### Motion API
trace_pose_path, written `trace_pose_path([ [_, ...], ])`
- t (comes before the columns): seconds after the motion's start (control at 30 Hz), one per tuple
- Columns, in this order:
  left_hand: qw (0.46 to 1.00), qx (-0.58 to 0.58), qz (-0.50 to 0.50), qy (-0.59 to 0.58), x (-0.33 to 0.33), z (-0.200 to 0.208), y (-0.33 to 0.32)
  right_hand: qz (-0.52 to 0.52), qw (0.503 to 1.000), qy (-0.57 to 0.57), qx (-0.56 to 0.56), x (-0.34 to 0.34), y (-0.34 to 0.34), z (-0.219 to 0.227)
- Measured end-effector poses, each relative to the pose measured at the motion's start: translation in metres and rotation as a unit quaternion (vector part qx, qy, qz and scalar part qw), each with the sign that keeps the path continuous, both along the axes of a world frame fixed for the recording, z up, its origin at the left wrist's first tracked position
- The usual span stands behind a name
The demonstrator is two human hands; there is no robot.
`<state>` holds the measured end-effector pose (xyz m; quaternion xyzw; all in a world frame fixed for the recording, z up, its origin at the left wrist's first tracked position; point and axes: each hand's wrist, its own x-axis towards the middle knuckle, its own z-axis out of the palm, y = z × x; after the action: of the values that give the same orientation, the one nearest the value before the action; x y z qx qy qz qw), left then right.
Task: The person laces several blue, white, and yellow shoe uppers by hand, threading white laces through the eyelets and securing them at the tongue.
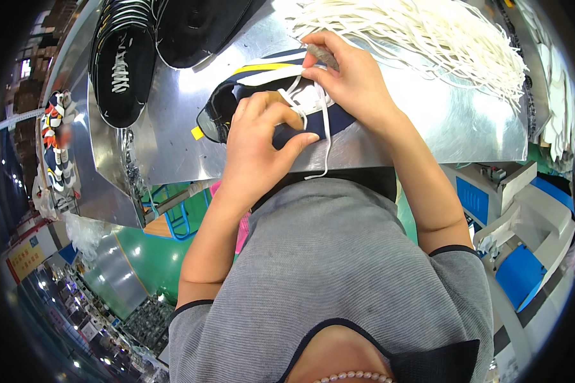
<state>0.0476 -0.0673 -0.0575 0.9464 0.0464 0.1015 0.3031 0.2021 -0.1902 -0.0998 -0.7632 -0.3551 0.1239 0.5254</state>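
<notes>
"Shoe [341,124] first; where does it lie from the hands?"

"Right beneath them, on the metal table [179,150]; it is navy, with a yellow stripe [262,67] along its far side, and its long axis runs crosswise before the person; the heel end, with a yellow tab [197,133], points to the person's left, and the front end reaches rightward below the right hand [356,78]."

"Which hand is nearer the lacing, then?"

"Both crowd it, from opposite sides; the left hand [254,135] arches over the opening on the heel side, while the right hand is over the far, front part; I'd judge that everything turns on the small gap between the two sets of fingertips, where a white lace [326,131] loops."

"And the grip itself?"

"The right thumb and forefinger look pressed together on the white lace; a grey-brown wrap [323,57] covers one finger there; the left thumb stands apart from the curled forefinger, with a loop just beside that fingertip; whether the left fingers clasp any of it, I cannot tell."

"So where does the lace lie from that grip?"

"Toward the body from the right fingertips; one loop sits between the hands, and a loose tail crosses the shoe's near side down to the table's near edge; the heap of white laces [421,45] lies beyond, to the far right."
</notes>
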Motion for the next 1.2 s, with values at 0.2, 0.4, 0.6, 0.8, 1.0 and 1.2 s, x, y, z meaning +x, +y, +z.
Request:
trace_pose_path([
  [0.2, 0.962, -0.205, 0.178, -0.041, 0.017, -0.016, -0.004, -0.029, 0.986, -0.094, -0.135, 0.001, 0.004, 0.011],
  [0.4, 0.976, 0.060, 0.160, -0.136, 0.027, -0.029, -0.014, 0.099, 0.929, 0.353, 0.053, 0.020, -0.014, 0.007],
  [0.6, 0.977, 0.142, 0.150, -0.054, 0.034, -0.033, -0.005, 0.058, 0.942, 0.322, 0.077, 0.005, -0.003, -0.002],
  [0.8, 0.975, 0.120, 0.189, 0.013, 0.059, -0.044, -0.013, 0.001, 0.968, 0.244, 0.053, 0.003, 0.002, -0.015],
  [1.0, 0.947, -0.309, 0.082, 0.031, 0.044, -0.030, 0.007, -0.070, 0.997, 0.046, 0.004, -0.008, 0.003, -0.023],
  [1.2, 0.773, -0.620, -0.046, 0.129, 0.025, -0.003, 0.039, -0.101, 0.995, -0.016, -0.003, -0.014, 0.004, -0.022],
])
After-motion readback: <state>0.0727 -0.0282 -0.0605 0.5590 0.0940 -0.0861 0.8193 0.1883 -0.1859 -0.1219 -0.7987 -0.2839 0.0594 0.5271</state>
